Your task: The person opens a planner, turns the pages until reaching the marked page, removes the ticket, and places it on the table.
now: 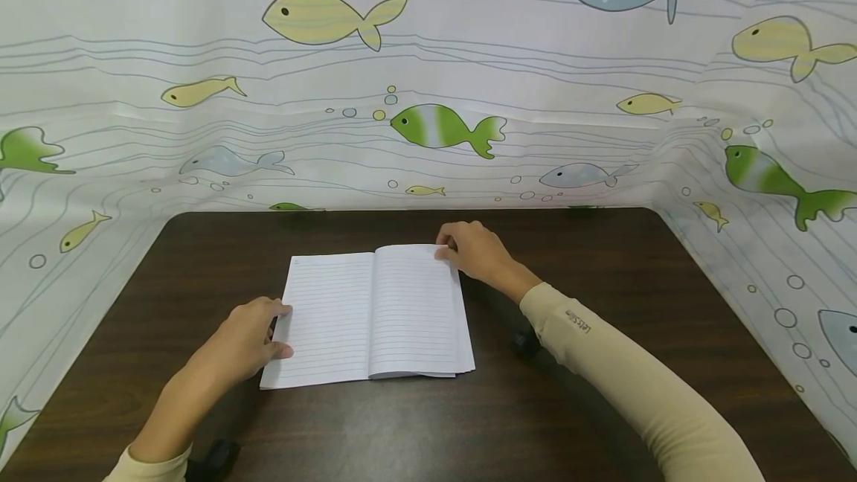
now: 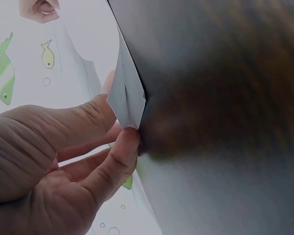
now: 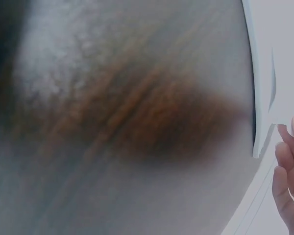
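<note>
An open notebook with lined white pages lies on the dark wooden table. My left hand grips its left edge; in the left wrist view the thumb and fingers pinch the pages' edge between them. At the upper right corner, my right hand pinches the top right page, whose lower edge bows slightly up from the sheets beneath. Only the fingers of the right hand show at the right wrist view's border, by the page corner.
The brown wood-grain table surrounds the notebook. A white sheet printed with fish rises behind the table and along both sides. Black wrist straps show beneath the forearms, and beige sleeves cover the arms.
</note>
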The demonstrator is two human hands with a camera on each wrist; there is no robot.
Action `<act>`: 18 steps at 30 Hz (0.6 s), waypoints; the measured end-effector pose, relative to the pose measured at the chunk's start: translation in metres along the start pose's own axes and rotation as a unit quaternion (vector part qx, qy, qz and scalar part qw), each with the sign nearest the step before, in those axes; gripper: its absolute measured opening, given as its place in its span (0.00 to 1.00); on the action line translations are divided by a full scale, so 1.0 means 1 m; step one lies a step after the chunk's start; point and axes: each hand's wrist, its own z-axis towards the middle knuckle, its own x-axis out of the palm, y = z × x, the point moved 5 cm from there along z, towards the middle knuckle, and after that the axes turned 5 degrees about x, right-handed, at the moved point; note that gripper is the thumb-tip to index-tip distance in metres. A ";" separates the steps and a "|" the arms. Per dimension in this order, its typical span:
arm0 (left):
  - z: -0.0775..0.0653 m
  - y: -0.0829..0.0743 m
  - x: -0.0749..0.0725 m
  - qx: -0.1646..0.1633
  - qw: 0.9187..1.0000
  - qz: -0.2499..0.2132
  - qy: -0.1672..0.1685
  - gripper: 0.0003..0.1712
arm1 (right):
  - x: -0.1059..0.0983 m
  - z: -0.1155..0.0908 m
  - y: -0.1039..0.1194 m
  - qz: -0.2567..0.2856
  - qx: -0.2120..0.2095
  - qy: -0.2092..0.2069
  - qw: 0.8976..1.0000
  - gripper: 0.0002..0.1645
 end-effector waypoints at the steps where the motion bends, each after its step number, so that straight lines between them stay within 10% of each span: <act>1: 0.000 0.000 0.000 -0.001 1.000 -0.001 0.000 0.37 | -0.001 0.000 0.000 0.000 0.001 -0.002 1.000 0.09; 18: -0.001 0.000 0.001 0.001 1.000 0.006 0.000 0.38 | -0.015 0.004 0.005 0.014 -0.019 -0.035 0.999 0.07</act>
